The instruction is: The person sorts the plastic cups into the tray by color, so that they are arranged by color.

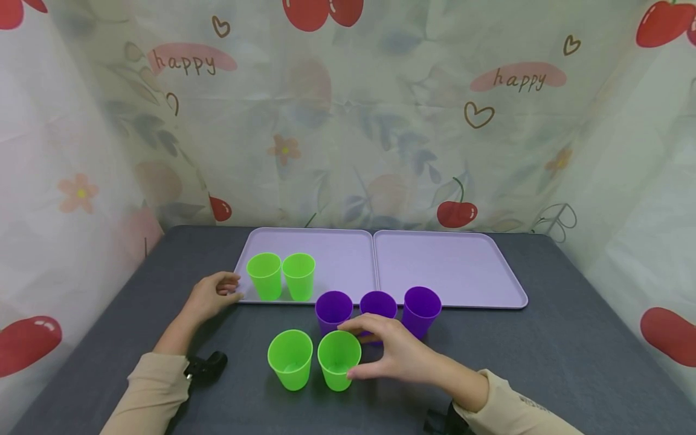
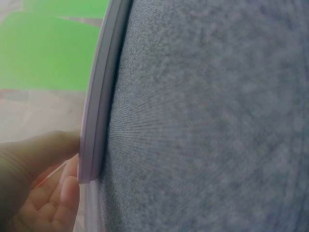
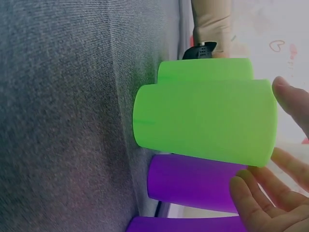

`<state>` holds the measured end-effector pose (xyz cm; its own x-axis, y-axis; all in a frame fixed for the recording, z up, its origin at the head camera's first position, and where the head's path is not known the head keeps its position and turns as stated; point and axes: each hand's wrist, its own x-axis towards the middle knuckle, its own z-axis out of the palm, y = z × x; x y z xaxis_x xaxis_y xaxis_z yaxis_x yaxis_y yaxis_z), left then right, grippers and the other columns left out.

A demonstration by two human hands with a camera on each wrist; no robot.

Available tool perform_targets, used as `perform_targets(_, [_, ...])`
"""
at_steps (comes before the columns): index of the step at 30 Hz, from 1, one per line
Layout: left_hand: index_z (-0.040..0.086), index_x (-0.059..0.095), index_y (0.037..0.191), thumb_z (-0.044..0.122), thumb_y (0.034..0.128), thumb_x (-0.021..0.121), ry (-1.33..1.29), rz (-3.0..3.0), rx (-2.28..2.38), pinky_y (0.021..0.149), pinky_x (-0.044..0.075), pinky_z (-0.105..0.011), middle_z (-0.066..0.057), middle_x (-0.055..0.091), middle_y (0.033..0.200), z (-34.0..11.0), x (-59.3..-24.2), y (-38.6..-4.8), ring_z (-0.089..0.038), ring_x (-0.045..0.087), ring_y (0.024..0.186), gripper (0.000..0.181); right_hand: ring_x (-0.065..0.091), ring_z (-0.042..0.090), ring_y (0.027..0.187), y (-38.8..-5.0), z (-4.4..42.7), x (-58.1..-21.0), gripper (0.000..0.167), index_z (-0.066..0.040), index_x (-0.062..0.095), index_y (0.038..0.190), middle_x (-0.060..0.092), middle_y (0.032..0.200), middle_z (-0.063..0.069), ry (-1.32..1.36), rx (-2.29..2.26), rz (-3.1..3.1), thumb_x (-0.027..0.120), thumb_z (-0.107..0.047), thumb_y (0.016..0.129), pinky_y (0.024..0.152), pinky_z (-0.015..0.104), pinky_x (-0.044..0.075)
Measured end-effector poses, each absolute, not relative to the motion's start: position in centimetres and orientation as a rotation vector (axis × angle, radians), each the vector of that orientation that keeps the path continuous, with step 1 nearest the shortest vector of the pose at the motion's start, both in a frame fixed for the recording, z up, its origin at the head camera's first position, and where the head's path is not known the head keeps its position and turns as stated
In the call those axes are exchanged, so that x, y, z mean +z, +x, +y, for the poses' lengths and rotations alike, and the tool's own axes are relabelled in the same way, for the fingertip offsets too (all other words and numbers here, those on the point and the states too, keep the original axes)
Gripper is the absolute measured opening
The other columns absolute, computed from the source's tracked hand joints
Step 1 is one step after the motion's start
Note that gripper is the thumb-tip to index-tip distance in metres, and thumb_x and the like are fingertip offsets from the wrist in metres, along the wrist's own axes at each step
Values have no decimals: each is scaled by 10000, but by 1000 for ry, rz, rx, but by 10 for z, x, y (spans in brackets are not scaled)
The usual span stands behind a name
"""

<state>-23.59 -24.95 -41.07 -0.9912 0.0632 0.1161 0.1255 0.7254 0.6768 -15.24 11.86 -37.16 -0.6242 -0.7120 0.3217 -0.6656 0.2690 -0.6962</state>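
My left hand (image 1: 213, 293) lies at the front left corner of the left lilac tray (image 1: 342, 260), its thumb and loosely bent fingers at the rim in the left wrist view. Two green cups (image 1: 264, 277) stand upright on that tray, right of the hand. On the table, my right hand (image 1: 394, 350) spreads thumb and fingers about the rim of a green cup (image 1: 338, 362); firm contact cannot be made out. Another green cup (image 1: 290, 361) stands left of it. Behind are three purple cups (image 1: 422, 311), partly hidden by the right hand.
A second lilac tray (image 1: 446, 266) lies against the right side of the first. Dark grey cloth (image 1: 522, 356) covers the table. A patterned curtain (image 1: 348, 169) hangs behind and at both sides. A thin grey cord (image 1: 557, 220) is at the back right corner.
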Motion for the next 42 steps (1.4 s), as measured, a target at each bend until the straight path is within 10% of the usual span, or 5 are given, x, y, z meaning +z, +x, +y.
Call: perform_targets(42, [-91,561,1170,104,824,681,-150,-2852,-1114,874,501,-475,-281,627,1116,-251,-412,-238,-388,607,1018,416,640,194,1010,-147,121,-356,581,-56,579,1208,647,1146,81,-1190,-1345,2492,814,-218,701,839,240,549])
